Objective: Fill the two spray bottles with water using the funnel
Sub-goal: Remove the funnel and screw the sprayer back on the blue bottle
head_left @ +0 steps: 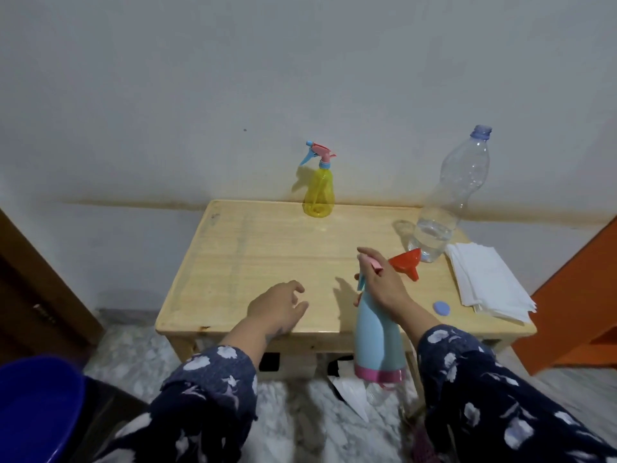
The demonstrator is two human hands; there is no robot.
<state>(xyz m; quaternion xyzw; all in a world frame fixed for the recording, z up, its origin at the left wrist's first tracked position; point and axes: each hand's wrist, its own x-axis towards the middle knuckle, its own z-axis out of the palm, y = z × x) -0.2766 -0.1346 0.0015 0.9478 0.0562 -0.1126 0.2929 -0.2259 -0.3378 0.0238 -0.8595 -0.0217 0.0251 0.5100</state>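
A light-blue spray bottle (378, 332) with a pink base band hangs in the air at the table's near edge. My right hand (384, 282) grips its pink spray head. My left hand (280, 307) hovers over the wooden table (253, 262) with loosely curled fingers, holding nothing. A yellow spray bottle (319, 192) with a pink and blue head stands at the back of the table by the wall. An orange funnel (408, 262) lies on its side just right of my right hand. Behind it stands a clear plastic water bottle (444, 208), uncapped, with water low in it.
A stack of white paper napkins (487, 282) lies on the right part of the table. A small blue cap (441, 308) lies beside the stack. A blue basin (30, 412) sits at bottom left, orange furniture (574, 302) at right.
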